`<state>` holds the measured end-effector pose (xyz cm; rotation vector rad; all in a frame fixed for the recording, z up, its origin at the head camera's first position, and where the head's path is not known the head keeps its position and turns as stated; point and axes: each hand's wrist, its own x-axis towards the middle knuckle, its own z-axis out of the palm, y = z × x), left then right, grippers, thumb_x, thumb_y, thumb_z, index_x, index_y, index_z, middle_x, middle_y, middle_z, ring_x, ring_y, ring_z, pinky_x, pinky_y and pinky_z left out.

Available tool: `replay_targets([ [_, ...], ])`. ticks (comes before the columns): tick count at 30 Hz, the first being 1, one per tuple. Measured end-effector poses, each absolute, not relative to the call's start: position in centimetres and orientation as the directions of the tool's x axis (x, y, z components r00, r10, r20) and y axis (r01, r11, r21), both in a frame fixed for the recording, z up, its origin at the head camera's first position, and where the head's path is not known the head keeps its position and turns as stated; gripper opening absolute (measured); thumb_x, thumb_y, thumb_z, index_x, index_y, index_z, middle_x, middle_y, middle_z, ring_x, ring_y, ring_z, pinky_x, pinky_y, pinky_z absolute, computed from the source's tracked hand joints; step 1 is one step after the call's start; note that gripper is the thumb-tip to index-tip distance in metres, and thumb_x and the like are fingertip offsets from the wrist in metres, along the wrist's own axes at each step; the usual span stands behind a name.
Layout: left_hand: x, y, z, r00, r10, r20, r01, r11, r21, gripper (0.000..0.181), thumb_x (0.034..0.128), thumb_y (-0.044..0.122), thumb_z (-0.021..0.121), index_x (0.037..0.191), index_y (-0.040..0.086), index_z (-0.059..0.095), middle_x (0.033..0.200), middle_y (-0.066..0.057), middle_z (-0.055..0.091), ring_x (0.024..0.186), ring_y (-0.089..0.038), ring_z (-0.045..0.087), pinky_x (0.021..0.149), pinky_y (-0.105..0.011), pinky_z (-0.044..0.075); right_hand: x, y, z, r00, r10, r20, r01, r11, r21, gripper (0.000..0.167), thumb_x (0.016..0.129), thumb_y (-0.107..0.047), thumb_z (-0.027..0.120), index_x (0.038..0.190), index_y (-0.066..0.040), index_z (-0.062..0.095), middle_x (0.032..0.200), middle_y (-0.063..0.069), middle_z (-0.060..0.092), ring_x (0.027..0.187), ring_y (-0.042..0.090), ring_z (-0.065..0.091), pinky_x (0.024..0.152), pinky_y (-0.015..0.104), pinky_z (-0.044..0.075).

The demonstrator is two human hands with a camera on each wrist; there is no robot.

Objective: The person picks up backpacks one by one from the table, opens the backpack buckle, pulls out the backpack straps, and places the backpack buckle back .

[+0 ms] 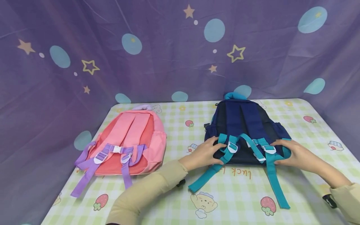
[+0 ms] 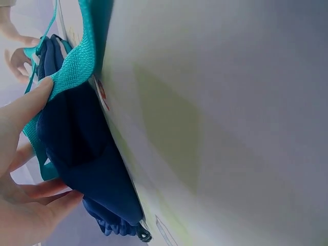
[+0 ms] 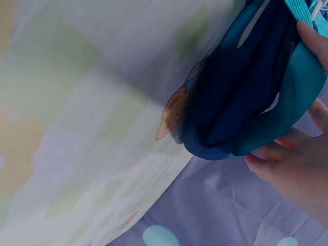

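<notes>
A navy backpack with teal webbing straps lies on the table, its shoulder-strap side up and its teal handle at the far end. My left hand holds its near left corner. In the left wrist view the thumb lies against a teal strap and the fingertips touch the navy fabric. At the near right corner my right hand grips the bag, thumb and fingers about the teal webbing. White buckles sit between the hands, and two loose strap ends trail toward me.
To the left lies a pink backpack with purple straps, near my left sleeve. The table's checked cover carries printed strawberries and animals. A purple curtain hangs behind the table and at its sides.
</notes>
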<state>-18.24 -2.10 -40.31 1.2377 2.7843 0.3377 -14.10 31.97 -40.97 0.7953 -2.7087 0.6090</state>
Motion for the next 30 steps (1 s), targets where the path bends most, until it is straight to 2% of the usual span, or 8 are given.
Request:
replay_targets([
  [7, -18.3, -0.6, -40.4, -0.659, 0.752, 0.026, 0.741, 0.643, 0.194, 0.064, 0.0814, 0.046, 0.07, 0.136, 0.018, 0.05, 0.145, -0.017, 0.037, 0.136, -0.031, 0.034, 0.106, -0.033, 0.037, -14.0, 33.6, -41.2, -0.843, -0.425, 0.33, -0.529, 0.768, -0.361, 0.061, 0.055, -0.016, 0.09, 0.109, -0.009, 0.062, 0.105, 0.009, 0.063, 0.102, -0.01, 0.041, 0.077, 0.007, 0.034],
  [11, -18.2, 0.3, -40.5, -0.655, 0.755, 0.03, 0.745, 0.64, 0.19, 0.064, 0.0818, 0.045, 0.07, 0.136, 0.018, 0.05, 0.145, -0.017, 0.037, 0.135, -0.031, 0.035, 0.105, -0.033, 0.039, -13.9, 34.5, -41.2, -0.869, -0.4, 0.292, -0.49, 0.781, -0.388, 0.06, 0.056, -0.015, 0.09, 0.11, -0.009, 0.062, 0.108, 0.014, 0.063, 0.103, -0.013, 0.038, 0.075, 0.006, 0.033],
  [15, -18.2, 1.1, -40.5, -0.653, 0.756, 0.031, 0.747, 0.638, 0.189, 0.063, 0.082, 0.045, 0.07, 0.136, 0.019, 0.05, 0.144, -0.017, 0.038, 0.136, -0.03, 0.035, 0.105, -0.032, 0.039, -13.8, 35.3, -41.1, -0.897, -0.374, 0.237, -0.441, 0.801, -0.405, 0.06, 0.059, -0.016, 0.088, 0.111, -0.008, 0.061, 0.114, 0.02, 0.06, 0.105, 0.008, 0.048, 0.073, 0.01, 0.035],
  [19, -18.2, 1.8, -40.5, -0.647, 0.762, 0.029, 0.752, 0.632, 0.188, 0.064, 0.0821, 0.046, 0.069, 0.136, 0.019, 0.05, 0.145, -0.017, 0.038, 0.136, -0.029, 0.034, 0.105, -0.031, 0.038, -13.6, 35.7, -41.0, -0.919, -0.349, 0.183, -0.394, 0.819, -0.417, 0.06, 0.06, -0.014, 0.087, 0.112, -0.003, 0.059, 0.117, 0.028, 0.056, 0.105, 0.041, 0.049, 0.077, 0.036, 0.046],
  [21, -18.2, 2.2, -40.4, -0.645, 0.764, 0.026, 0.753, 0.63, 0.188, 0.064, 0.0821, 0.046, 0.069, 0.136, 0.019, 0.05, 0.145, -0.017, 0.037, 0.136, -0.029, 0.034, 0.106, -0.031, 0.037, -13.6, 35.9, -41.0, -0.926, -0.338, 0.168, -0.377, 0.824, -0.423, 0.06, 0.06, -0.013, 0.087, 0.112, -0.001, 0.058, 0.118, 0.031, 0.054, 0.104, 0.048, 0.049, 0.075, 0.05, 0.046],
  [22, -18.2, 2.4, -40.4, -0.642, 0.766, 0.025, 0.756, 0.628, 0.184, 0.064, 0.0821, 0.047, 0.069, 0.137, 0.019, 0.05, 0.145, -0.017, 0.037, 0.136, -0.029, 0.034, 0.106, -0.031, 0.037, -13.6, 36.1, -41.0, -0.928, -0.334, 0.163, -0.372, 0.826, -0.423, 0.061, 0.06, -0.012, 0.087, 0.112, 0.0, 0.058, 0.118, 0.032, 0.054, 0.104, 0.05, 0.048, 0.073, 0.056, 0.044],
  [28, -18.2, 3.6, -40.3, -0.633, 0.774, 0.014, 0.764, 0.622, 0.171, 0.065, 0.0819, 0.048, 0.068, 0.137, 0.02, 0.049, 0.146, -0.016, 0.037, 0.136, -0.028, 0.034, 0.106, -0.03, 0.037, -13.4, 37.3, -41.1, -0.932, -0.322, 0.166, -0.362, 0.835, -0.414, 0.062, 0.059, -0.012, 0.088, 0.111, 0.0, 0.057, 0.118, 0.035, 0.053, 0.101, 0.052, 0.05, 0.069, 0.05, 0.046],
  [30, -18.2, 3.9, -40.3, -0.631, 0.776, 0.008, 0.765, 0.621, 0.17, 0.066, 0.0816, 0.049, 0.068, 0.138, 0.021, 0.048, 0.146, -0.016, 0.036, 0.136, -0.027, 0.034, 0.106, -0.029, 0.037, -13.3, 37.7, -41.2, -0.935, -0.32, 0.155, -0.356, 0.831, -0.428, 0.062, 0.06, -0.011, 0.087, 0.112, 0.001, 0.057, 0.118, 0.037, 0.051, 0.101, 0.054, 0.048, 0.07, 0.054, 0.046],
])
